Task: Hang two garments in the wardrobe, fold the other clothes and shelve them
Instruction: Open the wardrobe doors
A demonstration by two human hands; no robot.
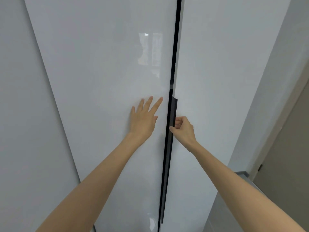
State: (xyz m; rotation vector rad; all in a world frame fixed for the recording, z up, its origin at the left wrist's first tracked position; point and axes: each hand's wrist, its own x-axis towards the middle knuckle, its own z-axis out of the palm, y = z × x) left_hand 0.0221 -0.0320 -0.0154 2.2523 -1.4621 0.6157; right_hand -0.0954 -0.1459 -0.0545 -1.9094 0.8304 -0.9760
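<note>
- Right hand (183, 129) is curled round the long dark vertical handle (173, 108) on the edge of the right glossy white wardrobe door (225, 81), with the fingers hooked behind it and the thumb in front.
- Left hand (143, 120) lies spread and flat against the left glossy white wardrobe door (100, 81), just beside the dark gap (177, 39) between the two doors.
- I judge the step to be opening the wardrobe, though a closing push would look much the same.
- To do it well, I'd draw the handle straight towards me in one steady pull. I'd brace the other door with the flat palm so it doesn't swing along, and stand clear of the door's arc.
- No garments show in my view, so I can't place them relative to either hand. The wardrobe itself is right under both.
</note>
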